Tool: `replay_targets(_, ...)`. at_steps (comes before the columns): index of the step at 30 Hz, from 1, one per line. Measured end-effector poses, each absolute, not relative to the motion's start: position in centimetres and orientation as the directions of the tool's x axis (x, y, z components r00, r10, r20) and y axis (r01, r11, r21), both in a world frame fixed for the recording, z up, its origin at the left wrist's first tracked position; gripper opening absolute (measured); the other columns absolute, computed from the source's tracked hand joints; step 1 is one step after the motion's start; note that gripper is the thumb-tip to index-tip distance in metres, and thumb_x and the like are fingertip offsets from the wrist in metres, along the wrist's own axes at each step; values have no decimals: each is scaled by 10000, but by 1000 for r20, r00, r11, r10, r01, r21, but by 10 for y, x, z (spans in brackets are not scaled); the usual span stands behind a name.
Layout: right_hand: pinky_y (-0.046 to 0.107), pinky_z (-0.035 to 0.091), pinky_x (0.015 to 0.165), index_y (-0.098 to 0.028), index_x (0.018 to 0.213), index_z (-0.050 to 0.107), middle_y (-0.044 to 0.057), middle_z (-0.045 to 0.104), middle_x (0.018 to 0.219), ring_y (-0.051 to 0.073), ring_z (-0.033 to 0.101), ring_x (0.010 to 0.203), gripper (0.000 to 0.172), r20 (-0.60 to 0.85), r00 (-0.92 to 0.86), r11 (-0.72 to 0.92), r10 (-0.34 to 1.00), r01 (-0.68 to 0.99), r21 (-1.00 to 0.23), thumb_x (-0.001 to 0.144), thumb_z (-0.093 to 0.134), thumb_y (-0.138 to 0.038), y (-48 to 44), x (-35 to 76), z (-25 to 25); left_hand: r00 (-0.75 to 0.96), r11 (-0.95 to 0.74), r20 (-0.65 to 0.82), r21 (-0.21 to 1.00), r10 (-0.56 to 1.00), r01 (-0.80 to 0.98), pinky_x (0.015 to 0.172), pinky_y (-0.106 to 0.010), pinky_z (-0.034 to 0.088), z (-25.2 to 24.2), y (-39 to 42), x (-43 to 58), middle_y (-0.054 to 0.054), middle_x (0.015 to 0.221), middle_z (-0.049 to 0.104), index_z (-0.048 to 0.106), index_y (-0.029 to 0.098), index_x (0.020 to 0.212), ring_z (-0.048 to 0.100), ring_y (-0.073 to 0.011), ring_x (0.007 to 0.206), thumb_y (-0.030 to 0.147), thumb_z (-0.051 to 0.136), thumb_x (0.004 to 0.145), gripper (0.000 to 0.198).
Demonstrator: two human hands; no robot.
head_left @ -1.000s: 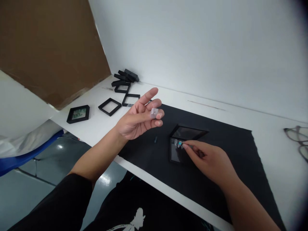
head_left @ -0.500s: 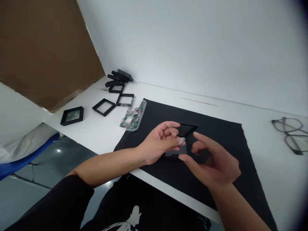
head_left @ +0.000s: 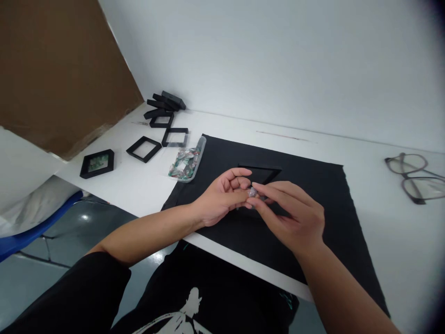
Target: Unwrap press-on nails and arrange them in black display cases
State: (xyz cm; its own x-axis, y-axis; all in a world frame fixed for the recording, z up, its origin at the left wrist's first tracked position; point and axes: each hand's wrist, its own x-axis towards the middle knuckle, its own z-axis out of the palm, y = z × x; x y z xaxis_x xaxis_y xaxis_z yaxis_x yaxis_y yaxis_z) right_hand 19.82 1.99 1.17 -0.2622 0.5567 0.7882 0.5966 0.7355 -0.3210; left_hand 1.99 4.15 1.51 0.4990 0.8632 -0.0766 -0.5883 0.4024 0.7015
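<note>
Between the fingertips of both hands sits a small, shiny, pale grey-purple piece; its exact kind is too small to make out. My left hand grips it from the left with thumb and fingers, the index finger raised. From the right, my right hand pinches the same piece between thumb and index finger. Just behind the hands, a black square frame lies on the black mat, partly covered by the fingers.
At the mat's left edge stands a clear plastic box of green, red and clear pieces. Several black frames lie further left, some heaped by the wall. One frame holds something green. Eyeglasses rest at the right.
My right hand has moved left and closed on the small piece in my left hand. The view has shifted slightly, so the table items sit a little higher and further left.
</note>
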Motion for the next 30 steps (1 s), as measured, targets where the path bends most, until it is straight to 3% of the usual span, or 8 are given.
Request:
replay_targets(6, 325, 617, 739, -228, 1115, 744, 55, 791, 936, 198, 759, 831, 214, 766, -304, 720, 566, 635, -280, 917, 719, -151, 20, 200, 10, 529, 442, -116, 711, 841, -547, 735, -229, 580, 15, 43, 19, 53, 832, 639, 641, 177, 1040, 685, -85, 761, 139, 901, 693, 435)
replay_targets(10, 281, 598, 701, -227, 1104, 724, 43, 772, 928, 156, 726, 776, 223, 775, -294, 738, 559, 603, -303, 902, 743, -136, 18, 200, 14, 506, 406, -114, 755, 855, -516, 706, -219, 580, 13, 44, 19, 52, 856, 636, 633, 186, 1047, 674, -73, 735, 201, 905, 704, 439)
replay_targets(12, 269, 578, 686, -230, 1103, 723, 35, 760, 915, 139, 700, 744, 229, 794, -264, 732, 548, 610, -303, 897, 748, -133, 17, 204, 19, 407, 249, -17, 815, 913, -523, 628, -191, 561, 14, 46, 17, 57, 826, 622, 630, 193, 1030, 645, -58, 674, 251, 878, 749, 380)
replay_targets(15, 279, 549, 676, -254, 1106, 736, 15, 738, 876, 140, 671, 730, 185, 750, -221, 659, 623, 665, -352, 933, 716, -195, 19, 218, 25, 147, -175, 288, 840, 946, -513, 532, -167, 514, 17, 53, 7, 57, 805, 607, 627, 217, 1001, 605, -50, 616, 291, 819, 821, 274)
replay_targets(19, 275, 472, 551, -251, 1047, 777, 0, 714, 794, 130, 607, 605, 186, 421, -326, 494, 846, 776, -392, 963, 664, -372, 28, 239, 21, 15, -578, 628, 726, 778, -372, 545, -187, 518, 22, 60, -9, 49, 775, 605, 628, 248, 995, 616, -72, 637, 278, 737, 896, 150)
replay_targets(21, 264, 452, 530, -262, 997, 799, -8, 721, 772, 129, 617, 589, 201, 262, -363, 439, 894, 827, -352, 944, 669, -406, 33, 242, 15, 9, -660, 695, 687, 719, -303, 545, -198, 515, 24, 60, -14, 47, 761, 604, 623, 259, 982, 611, -79, 633, 280, 715, 911, 118)
replay_targets(23, 255, 446, 526, -276, 976, 811, -14, 740, 779, 131, 642, 597, 191, 191, -376, 420, 907, 849, -320, 925, 680, -405, 36, 241, 9, -9, -693, 709, 685, 705, -225, 549, -217, 515, 28, 59, -18, 43, 755, 602, 611, 261, 942, 601, -84, 618, 315, 718, 909, 125)
replay_targets(30, 266, 426, 524, -264, 1030, 822, 12, 785, 804, 156, 663, 609, 261, 222, -329, 382, 918, 883, -272, 947, 625, -414, 40, 228, -6, -53, -750, 749, 662, 661, 8, 545, -255, 493, 37, 82, -58, 34, 703, 602, 616, 254, 843, 579, -102, 576, 412, 725, 896, 199)
